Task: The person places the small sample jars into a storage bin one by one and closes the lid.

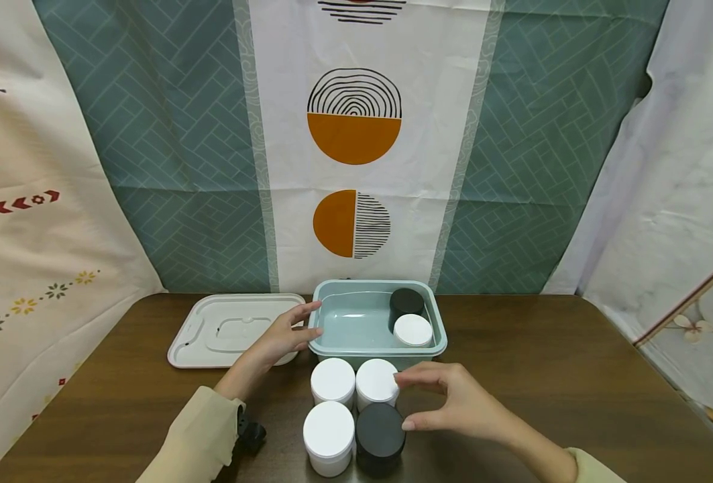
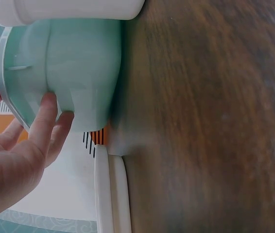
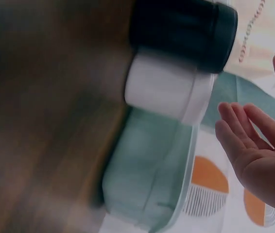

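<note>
My left hand (image 1: 285, 332) holds the left rim of a pale teal plastic bin (image 1: 356, 315). In the left wrist view its fingers (image 2: 44, 121) lie along the bin's outer wall, with the thumb at the rim. To the right of the jars, my right hand (image 1: 453, 400) has thumb and fingers spread around nothing. Its fingertips come close to a white jar (image 1: 377, 381) and a black jar (image 1: 380, 433); the right wrist view shows them apart from both. Two more white jars, one behind (image 1: 333, 380) and one in front (image 1: 328, 431), complete the cluster before the bin.
Inside the bin, at its right side, stand another black jar (image 1: 406, 303) and a white-lidded jar (image 1: 413, 331). A white lid (image 1: 232, 332) lies flat left of the bin on the dark wooden table (image 1: 513, 349). Patterned cloth (image 1: 368, 181) hangs behind the table.
</note>
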`<act>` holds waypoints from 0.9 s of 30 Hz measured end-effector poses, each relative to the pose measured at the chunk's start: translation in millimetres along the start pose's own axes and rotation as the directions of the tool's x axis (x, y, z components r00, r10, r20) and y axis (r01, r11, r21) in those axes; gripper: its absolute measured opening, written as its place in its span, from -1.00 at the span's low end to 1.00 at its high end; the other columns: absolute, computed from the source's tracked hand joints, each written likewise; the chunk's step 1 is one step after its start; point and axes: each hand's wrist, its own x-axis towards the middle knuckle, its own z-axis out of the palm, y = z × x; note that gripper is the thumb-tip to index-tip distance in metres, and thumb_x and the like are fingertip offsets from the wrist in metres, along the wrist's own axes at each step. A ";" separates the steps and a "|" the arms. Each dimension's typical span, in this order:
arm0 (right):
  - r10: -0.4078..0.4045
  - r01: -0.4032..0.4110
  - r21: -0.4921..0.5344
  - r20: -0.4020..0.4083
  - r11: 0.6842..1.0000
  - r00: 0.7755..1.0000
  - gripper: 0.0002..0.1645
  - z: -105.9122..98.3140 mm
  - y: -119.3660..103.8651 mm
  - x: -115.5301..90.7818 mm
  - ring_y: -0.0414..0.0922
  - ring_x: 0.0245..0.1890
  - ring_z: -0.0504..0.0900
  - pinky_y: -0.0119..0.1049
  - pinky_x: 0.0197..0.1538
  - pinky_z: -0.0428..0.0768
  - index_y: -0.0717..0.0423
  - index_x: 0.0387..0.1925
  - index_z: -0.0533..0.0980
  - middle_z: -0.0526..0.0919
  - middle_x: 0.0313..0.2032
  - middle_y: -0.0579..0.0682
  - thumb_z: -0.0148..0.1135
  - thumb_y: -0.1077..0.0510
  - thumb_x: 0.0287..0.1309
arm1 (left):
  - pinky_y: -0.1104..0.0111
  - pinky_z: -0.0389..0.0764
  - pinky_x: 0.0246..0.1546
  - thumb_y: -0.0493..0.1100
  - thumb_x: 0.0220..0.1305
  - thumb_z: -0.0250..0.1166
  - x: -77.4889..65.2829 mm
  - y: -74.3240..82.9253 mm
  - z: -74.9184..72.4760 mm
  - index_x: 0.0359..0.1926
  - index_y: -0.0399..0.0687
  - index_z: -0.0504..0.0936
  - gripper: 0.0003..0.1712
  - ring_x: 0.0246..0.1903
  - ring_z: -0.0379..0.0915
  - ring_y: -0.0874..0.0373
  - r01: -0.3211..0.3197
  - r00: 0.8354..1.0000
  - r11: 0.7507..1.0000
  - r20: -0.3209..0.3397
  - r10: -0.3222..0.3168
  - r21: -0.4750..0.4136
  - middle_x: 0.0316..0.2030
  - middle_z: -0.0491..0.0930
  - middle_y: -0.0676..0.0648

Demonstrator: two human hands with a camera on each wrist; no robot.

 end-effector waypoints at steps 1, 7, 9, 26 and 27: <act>0.000 0.000 0.004 0.004 1.000 1.000 -0.42 2.6 -0.2 -1.0 -0.12 -0.12 0.58 -0.37 0.02 0.49 0.27 -0.04 0.52 0.61 -0.12 0.06 0.42 0.08 -0.13 | 0.16 0.52 -0.07 -0.25 0.22 0.17 0.0 -0.1 0.0 0.32 -0.21 0.16 -0.33 0.15 0.26 -0.23 0.000 1.000 1.000 0.001 0.000 -0.001 0.27 0.09 -0.40; -0.045 0.045 -0.012 -0.020 0.999 0.999 -0.43 16.5 0.0 -5.3 -0.13 -0.13 0.59 -0.35 0.00 0.51 0.27 -0.08 0.52 0.61 -0.16 0.04 0.45 0.09 -0.17 | 0.17 0.52 -0.06 -0.27 0.23 0.16 0.6 -1.1 -0.3 0.32 -0.22 0.16 -0.34 0.16 0.25 -0.23 0.000 1.000 1.000 0.009 0.000 -0.009 0.27 0.08 -0.40; -0.061 0.059 -0.046 -0.036 0.997 0.998 -0.41 20.5 -1.0 -6.7 -0.15 -0.14 0.60 -0.35 -0.01 0.52 0.26 -0.08 0.52 0.62 -0.17 0.03 0.46 0.07 -0.19 | 0.17 0.52 -0.07 -0.27 0.23 0.16 0.9 -1.4 -0.4 0.32 -0.22 0.16 -0.34 0.16 0.24 -0.23 -0.001 1.000 1.000 0.011 0.001 -0.010 0.27 0.08 -0.39; 0.028 -0.067 -0.334 -0.120 0.940 0.992 -0.27 46.0 -7.1 -8.5 -0.32 -0.22 0.51 -0.36 -0.17 0.53 0.13 -0.12 0.56 0.58 -0.20 -0.21 0.50 -0.18 -0.36 | 0.17 0.53 -0.07 -0.25 0.21 0.18 2.0 -2.6 -1.1 0.32 -0.20 0.17 -0.33 0.15 0.25 -0.23 0.007 1.000 1.000 0.007 -0.006 -0.007 0.27 0.10 -0.40; 0.037 -0.076 -0.337 -0.121 0.939 0.992 -0.27 46.4 -7.6 -8.3 -0.31 -0.22 0.51 -0.36 -0.17 0.53 0.13 -0.12 0.56 0.58 -0.20 -0.20 0.50 -0.19 -0.36 | 0.17 0.53 -0.07 -0.25 0.21 0.19 2.1 -2.6 -1.0 0.32 -0.20 0.17 -0.33 0.15 0.25 -0.24 0.007 1.000 1.000 0.008 -0.007 -0.007 0.27 0.10 -0.39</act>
